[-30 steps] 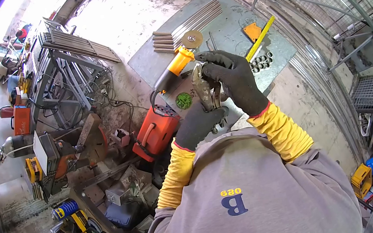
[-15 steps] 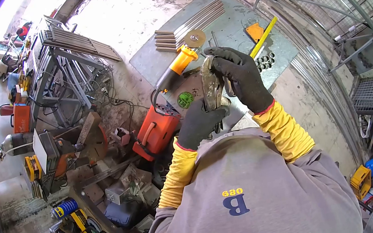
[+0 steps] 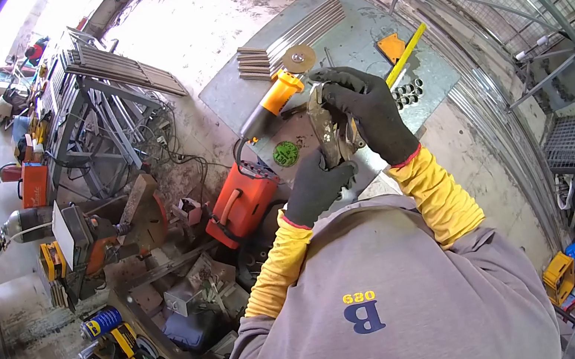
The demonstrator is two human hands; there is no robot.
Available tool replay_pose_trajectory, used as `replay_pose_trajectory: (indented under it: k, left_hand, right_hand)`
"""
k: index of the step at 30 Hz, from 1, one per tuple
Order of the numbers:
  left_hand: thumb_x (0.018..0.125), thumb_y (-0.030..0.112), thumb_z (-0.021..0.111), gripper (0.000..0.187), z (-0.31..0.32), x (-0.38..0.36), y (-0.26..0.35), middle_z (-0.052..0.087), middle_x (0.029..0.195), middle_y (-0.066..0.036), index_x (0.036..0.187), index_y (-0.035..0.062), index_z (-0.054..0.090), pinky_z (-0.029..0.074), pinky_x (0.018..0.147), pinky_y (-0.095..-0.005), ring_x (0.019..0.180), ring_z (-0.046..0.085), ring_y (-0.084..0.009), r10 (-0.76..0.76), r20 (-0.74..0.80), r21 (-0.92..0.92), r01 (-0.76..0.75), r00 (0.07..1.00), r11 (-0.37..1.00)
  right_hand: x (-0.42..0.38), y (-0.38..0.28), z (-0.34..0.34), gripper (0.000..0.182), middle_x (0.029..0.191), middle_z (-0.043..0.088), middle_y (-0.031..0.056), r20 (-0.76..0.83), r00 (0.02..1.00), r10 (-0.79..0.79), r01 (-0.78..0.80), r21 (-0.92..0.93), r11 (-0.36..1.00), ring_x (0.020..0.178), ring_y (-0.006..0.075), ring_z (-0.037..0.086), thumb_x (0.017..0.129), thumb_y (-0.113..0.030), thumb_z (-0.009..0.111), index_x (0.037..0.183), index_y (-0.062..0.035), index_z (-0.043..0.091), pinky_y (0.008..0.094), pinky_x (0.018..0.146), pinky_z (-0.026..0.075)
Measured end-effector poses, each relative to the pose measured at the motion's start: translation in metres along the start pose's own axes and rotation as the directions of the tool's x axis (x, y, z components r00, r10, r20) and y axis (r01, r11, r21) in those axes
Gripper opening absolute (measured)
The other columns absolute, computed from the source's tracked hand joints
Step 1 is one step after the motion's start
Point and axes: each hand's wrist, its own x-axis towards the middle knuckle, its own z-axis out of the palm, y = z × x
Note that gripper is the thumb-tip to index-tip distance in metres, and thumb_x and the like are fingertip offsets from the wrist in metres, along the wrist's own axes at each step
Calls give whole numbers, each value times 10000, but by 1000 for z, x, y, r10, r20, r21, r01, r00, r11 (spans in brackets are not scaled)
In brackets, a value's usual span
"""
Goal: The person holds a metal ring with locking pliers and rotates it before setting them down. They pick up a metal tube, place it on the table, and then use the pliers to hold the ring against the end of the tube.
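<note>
My left hand (image 3: 319,188), in a dark glove, is closed round the lower end of a long, worn, brown-grey curved piece (image 3: 325,132). My right hand (image 3: 373,109), gloved alike, pinches its upper end. The piece stands nearly upright between both hands, in front of my chest, and what it is I cannot tell. Just beyond it on the metal-topped table (image 3: 228,87) lies an angle grinder with a yellow body (image 3: 281,92) and a round disc (image 3: 298,59). A green round disc (image 3: 286,153) lies left of the piece.
Metal bars (image 3: 306,34) lie at the table's back. An orange triangular piece (image 3: 392,49), a yellow strip (image 3: 407,55) and several short pipe rings (image 3: 408,94) are at its right. An orange-red machine (image 3: 240,203) stands left of me; a frame stacked with bars (image 3: 120,71) is farther left.
The held piece has shifted slightly and tilted. My left hand has moved a little up and right, its fingers showing more round the lower end.
</note>
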Motion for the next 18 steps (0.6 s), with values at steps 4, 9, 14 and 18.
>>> replay_pose_trajectory:
  k: [4, 9, 14, 18]
  left_hand:
    - [897, 183, 784, 256, -1, 3, 2, 698, 749, -81, 1018, -35, 723, 527, 623, -367, 641, 640, -154, -57, -19, 24, 57, 998, 998]
    - [903, 179, 790, 235, -2, 2, 12, 716, 753, -84, 980, -36, 735, 532, 617, -368, 668, 676, -152, -109, -44, 7, 109, 993, 994]
    - [915, 107, 752, 279, -5, -7, -3, 736, 959, -50, 1167, -10, 729, 570, 761, -308, 866, 693, -127, -41, 153, -543, 119, 987, 831]
    - [906, 46, 732, 466, -25, -11, -19, 737, 1118, -58, 1359, -18, 647, 580, 865, -298, 975, 705, -135, -67, 220, -454, 163, 973, 876]
  right_hand:
    - [1, 9, -5, 328, 1158, 754, 50, -14, 998, -65, 65, 29, 997, 1002, 89, 677, 1039, -130, 663, 1323, 22, 724, 256, 908, 554]
    - [3, 10, -3, 343, 1192, 753, 54, -1, 997, -79, 79, 2, 997, 1042, 93, 675, 1028, -108, 666, 1341, 23, 713, 265, 943, 550]
    - [1, -1, 9, 349, 1162, 760, 62, 98, 995, -14, 11, 27, 1000, 1008, 93, 687, 1001, -96, 687, 1326, 23, 726, 249, 909, 555]
    - [7, -14, 6, 341, 1058, 775, 46, 123, 992, -22, 24, -13, 1000, 902, 85, 689, 988, -104, 679, 1296, 29, 740, 243, 818, 556]
